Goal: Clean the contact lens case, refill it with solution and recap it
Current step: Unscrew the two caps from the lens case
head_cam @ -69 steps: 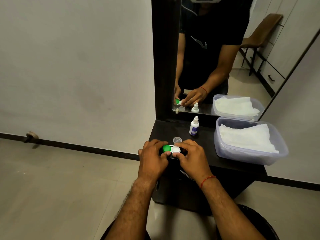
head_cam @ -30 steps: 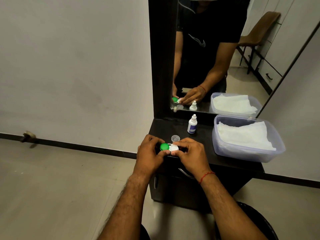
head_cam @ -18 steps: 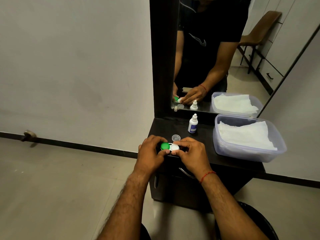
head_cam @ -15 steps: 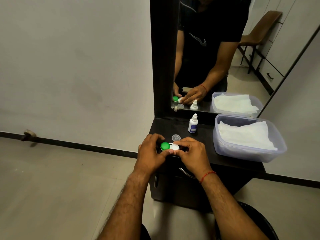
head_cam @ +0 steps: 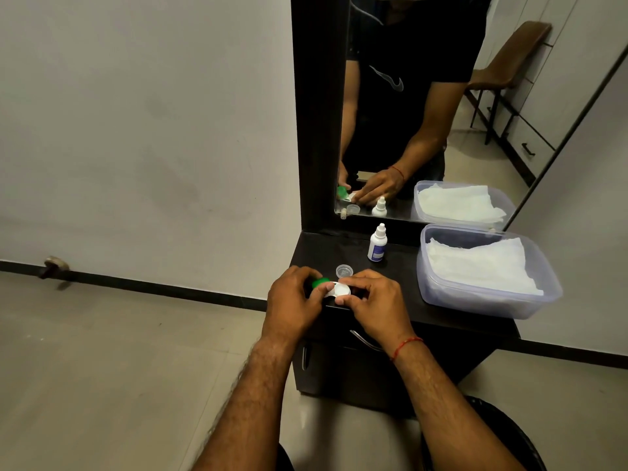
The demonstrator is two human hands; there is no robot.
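The contact lens case [head_cam: 334,289] is held between both hands above the front edge of the dark dresser top [head_cam: 401,302]. Its green cap [head_cam: 318,283] is tilted, pinched by the fingers of my left hand [head_cam: 295,302]. My right hand [head_cam: 372,300] grips the white-capped end of the case. A small clear cap [head_cam: 344,270] lies on the dresser just behind the hands. The white solution bottle [head_cam: 377,243] with a blue label stands upright further back, near the mirror.
A clear plastic tub [head_cam: 482,300] holding white tissues [head_cam: 482,263] sits on the dresser's right side. A dark-framed mirror [head_cam: 424,107] rises behind and reflects the scene. Drawer handles [head_cam: 365,339] show below the front edge. Tiled floor lies to the left.
The green cap now sits tilted and mostly covered by my left fingers, where before it lay flat on the case. Both hands stay in the same place.
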